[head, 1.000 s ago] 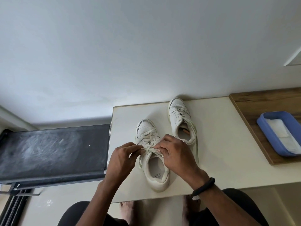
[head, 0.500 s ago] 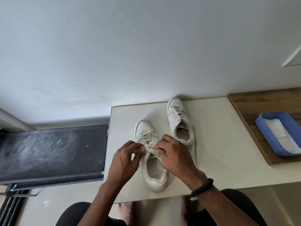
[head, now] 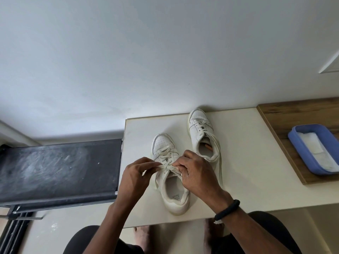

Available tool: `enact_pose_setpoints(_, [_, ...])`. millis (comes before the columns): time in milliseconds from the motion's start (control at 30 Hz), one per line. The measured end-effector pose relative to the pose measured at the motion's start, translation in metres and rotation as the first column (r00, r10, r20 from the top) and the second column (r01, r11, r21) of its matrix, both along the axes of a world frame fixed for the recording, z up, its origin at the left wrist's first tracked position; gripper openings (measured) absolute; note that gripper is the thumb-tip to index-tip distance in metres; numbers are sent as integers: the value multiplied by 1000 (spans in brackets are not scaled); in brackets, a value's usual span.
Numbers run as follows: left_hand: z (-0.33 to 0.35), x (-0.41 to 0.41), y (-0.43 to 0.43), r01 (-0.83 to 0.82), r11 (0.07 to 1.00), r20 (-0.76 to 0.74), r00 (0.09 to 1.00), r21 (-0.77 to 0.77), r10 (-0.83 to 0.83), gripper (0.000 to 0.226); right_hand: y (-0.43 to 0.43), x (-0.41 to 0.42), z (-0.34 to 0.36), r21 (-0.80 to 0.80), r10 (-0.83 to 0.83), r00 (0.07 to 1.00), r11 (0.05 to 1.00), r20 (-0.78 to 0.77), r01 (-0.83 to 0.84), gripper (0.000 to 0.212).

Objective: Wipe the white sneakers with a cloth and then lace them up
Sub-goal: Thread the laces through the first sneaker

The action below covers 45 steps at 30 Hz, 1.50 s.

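Two white sneakers stand on a cream table (head: pixel 244 158), toes pointing away from me. The near sneaker (head: pixel 172 191) is under both hands. My left hand (head: pixel 134 178) pinches the left end of its white lace (head: pixel 166 166) at the top eyelets. My right hand (head: pixel 196 173) pinches the right end of the same lace, fingers curled over the tongue. The far sneaker (head: pixel 200 132) sits to the right against the wall, laced, with a loose lace end hanging down its right side.
A blue tray (head: pixel 300 149) holding a white cloth (head: pixel 317 149) rests on a wooden board (head: pixel 286 121) at the right. A black dusty panel (head: pixel 58 169) adjoins the table's left edge. My knees and bare feet show below the front edge.
Both hands stay on the near sneaker's lace at the top eyelets; the fingers have shifted slightly and the lace ends are drawn a little tighter. The sneakers have not moved.
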<state>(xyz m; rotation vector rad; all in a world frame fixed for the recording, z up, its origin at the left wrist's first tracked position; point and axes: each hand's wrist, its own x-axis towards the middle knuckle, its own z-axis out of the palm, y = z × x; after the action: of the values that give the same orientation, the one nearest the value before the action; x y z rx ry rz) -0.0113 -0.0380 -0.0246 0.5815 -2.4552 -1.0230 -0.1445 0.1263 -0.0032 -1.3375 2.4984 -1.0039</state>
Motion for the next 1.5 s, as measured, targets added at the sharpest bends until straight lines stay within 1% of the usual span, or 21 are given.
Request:
enact_pose_setpoints(200, [1, 0, 1, -7, 1000, 36, 999, 3, 6, 11, -1, -1, -2, -6, -13, 1000, 1000, 24, 13, 13])
enact_pose_setpoints(233, [2, 2, 0, -15, 999, 71, 997, 49, 12, 10, 0, -1, -2, -12, -9, 999, 1000, 33, 9, 13])
enact_pose_setpoints(300, [6, 6, -3, -67, 981, 199, 980, 185, 29, 6, 2, -1, -2, -39, 0, 998, 999, 59, 2, 13])
enact_pose_setpoints(333, [6, 9, -5, -89, 969, 270, 962, 231, 24, 8, 3, -2, -2, -52, 3, 997, 999, 73, 1, 13])
enact_pose_setpoints(400, [4, 14, -9, -81, 956, 377, 926, 281, -32, 17, 4, -2, -2, -69, 7, 996, 998, 91, -1, 14])
enact_pose_setpoints(467, [5, 15, -9, -50, 940, 419, 902, 337, -102, 19, 5, -2, -2, -76, 8, 996, 997, 94, -1, 19])
enact_pose_setpoints(533, [5, 15, -8, -50, 918, 433, 891, 395, -138, 18, 4, -1, -2, -87, 0, 996, 996, 89, 8, 26])
enact_pose_setpoints(600, [5, 16, -8, -54, 919, 468, 871, 390, -147, 13, 3, -1, -2, -93, -12, 996, 995, 88, 20, 29])
enact_pose_setpoints(667, [6, 17, -9, -68, 922, 492, 859, 382, -140, 11, 2, -1, -3, -90, -19, 996, 996, 87, 26, 27])
enact_pose_setpoints(767, [12, 18, -10, -109, 906, 486, 866, 409, -115, 9, 2, -2, -4, -88, -25, 996, 996, 84, 32, 24])
enact_pose_setpoints(833, [17, 21, -16, -131, 909, 487, 869, 396, -87, 8, 2, -2, -6, -82, -26, 997, 996, 76, 32, 23])
enact_pose_setpoints(967, [15, 36, -40, -203, 933, 510, 860, 297, 24, 4, 2, -2, -6, -70, -23, 998, 997, 62, 27, 21])
enact_pose_setpoints(1067, [9, 42, -49, -330, 904, 479, 861, 271, 170, 10, 2, -3, -6, -65, -26, 998, 997, 56, 29, 21])
enact_pose_setpoints(1133, [8, 40, -47, -361, 891, 438, 872, 275, 218, 11, 1, -3, -6, -60, -30, 998, 998, 50, 33, 20])
enact_pose_setpoints(1167, [8, 38, -45, -335, 894, 432, 882, 298, 187, 12, 1, -3, -6, -59, -29, 999, 998, 46, 32, 20])
enact_pose_setpoints(1233, [10, 34, -37, -213, 909, 466, 884, 359, 23, 10, 1, -3, -7, -59, -29, 999, 998, 43, 31, 21])
enact_pose_setpoints(1300, [8, 30, -27, -75, 919, 515, 844, 387, -148, 7, 1, -2, -7, -58, -30, 999, 998, 38, 32, 20])
enact_pose_setpoints(1333, [6, 27, -21, -22, 925, 525, 828, 380, -196, 7, 1, -2, -7, -60, -30, 999, 998, 35, 32, 20])
enact_pose_setpoints(1400, [0, 21, -11, 27, 942, 536, 817, 333, -213, 5, 0, -2, -7, -66, -33, 999, 997, 30, 35, 19])
enact_pose_setpoints(1500, [-4, 14, -4, 6, 961, 543, 824, 276, -161, 8, 0, -2, -7, -63, -37, 999, 997, 24, 38, 19])
